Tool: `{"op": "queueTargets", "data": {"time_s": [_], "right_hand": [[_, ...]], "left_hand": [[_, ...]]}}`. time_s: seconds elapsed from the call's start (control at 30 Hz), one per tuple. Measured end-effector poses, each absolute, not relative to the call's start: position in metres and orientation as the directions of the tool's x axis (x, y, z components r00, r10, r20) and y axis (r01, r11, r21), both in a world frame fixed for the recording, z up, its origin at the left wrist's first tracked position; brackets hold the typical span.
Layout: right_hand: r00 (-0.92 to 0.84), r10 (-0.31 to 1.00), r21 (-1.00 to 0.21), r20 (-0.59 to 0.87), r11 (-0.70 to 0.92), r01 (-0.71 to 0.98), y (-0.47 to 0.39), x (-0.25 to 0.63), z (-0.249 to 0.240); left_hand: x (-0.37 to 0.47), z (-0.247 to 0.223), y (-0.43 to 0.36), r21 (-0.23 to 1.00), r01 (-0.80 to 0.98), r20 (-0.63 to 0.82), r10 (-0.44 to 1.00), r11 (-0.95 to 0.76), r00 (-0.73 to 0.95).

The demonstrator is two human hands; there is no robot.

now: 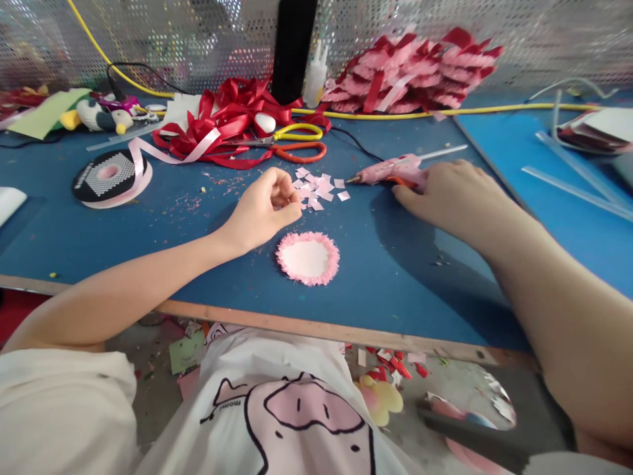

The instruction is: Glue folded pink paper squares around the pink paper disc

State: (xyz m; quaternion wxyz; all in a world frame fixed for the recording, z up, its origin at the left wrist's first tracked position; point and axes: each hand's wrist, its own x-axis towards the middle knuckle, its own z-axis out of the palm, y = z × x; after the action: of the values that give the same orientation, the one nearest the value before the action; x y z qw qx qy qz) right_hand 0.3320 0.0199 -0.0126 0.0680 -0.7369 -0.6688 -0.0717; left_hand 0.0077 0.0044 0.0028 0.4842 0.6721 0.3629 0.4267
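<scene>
Fingers curled together, my left hand (267, 203) hovers at the left edge of a small heap of pale pink ribbon squares (316, 188); whether it pinches anything is too small to tell. My right hand (445, 191) is on the back of a pink glue gun (388, 170), fingers partly hidden behind the hand. The gun lies on the table, its nozzle pointing left at the squares and a clear glue stick beside it. Below the heap lies a white oval disc (307, 257) with a frilly pink border, touched by neither hand.
Red ribbon (237, 109), scissors (299, 152) and a ribbon spool (111, 175) lie at the back left. Behind are a black phone (293, 49), a white bottle (315, 79), pink-red ribbon pieces (410, 72) and a yellow cable (386, 117). Clear sticks (576, 191) lie right.
</scene>
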Motion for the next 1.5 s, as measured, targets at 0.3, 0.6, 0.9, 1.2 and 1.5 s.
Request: {"op": "queueTargets", "data": {"time_s": [0.3, 0.6, 0.9, 1.2, 1.5], "right_hand": [[-0.173, 0.929, -0.139, 0.327, 0.228, 0.964, 0.002, 0.301, 0.013], [-0.41, 0.728, -0.006, 0.55, 0.494, 0.869, 0.0, 0.299, -0.005], [-0.41, 0.72, -0.006, 0.559, 0.498, 0.867, -0.004, 0.294, -0.002], [-0.438, 0.67, 0.048, 0.599, 0.516, 0.855, -0.005, 0.293, 0.001], [-0.428, 0.688, 0.007, 0.586, 0.523, 0.852, -0.004, 0.294, -0.001]], "left_hand": [[0.007, 0.004, 0.004, 0.94, 0.155, 0.226, 0.897, -0.303, 0.38], [0.007, 0.006, -0.001, 0.934, 0.174, 0.193, 0.851, -0.311, 0.488], [0.007, 0.004, 0.001, 0.918, 0.205, 0.182, 0.82, -0.339, 0.543], [0.005, 0.002, 0.001, 0.908, 0.216, 0.184, 0.805, -0.359, 0.564], [0.005, 0.003, 0.001, 0.91, 0.23, 0.166, 0.809, -0.346, 0.564]]}}
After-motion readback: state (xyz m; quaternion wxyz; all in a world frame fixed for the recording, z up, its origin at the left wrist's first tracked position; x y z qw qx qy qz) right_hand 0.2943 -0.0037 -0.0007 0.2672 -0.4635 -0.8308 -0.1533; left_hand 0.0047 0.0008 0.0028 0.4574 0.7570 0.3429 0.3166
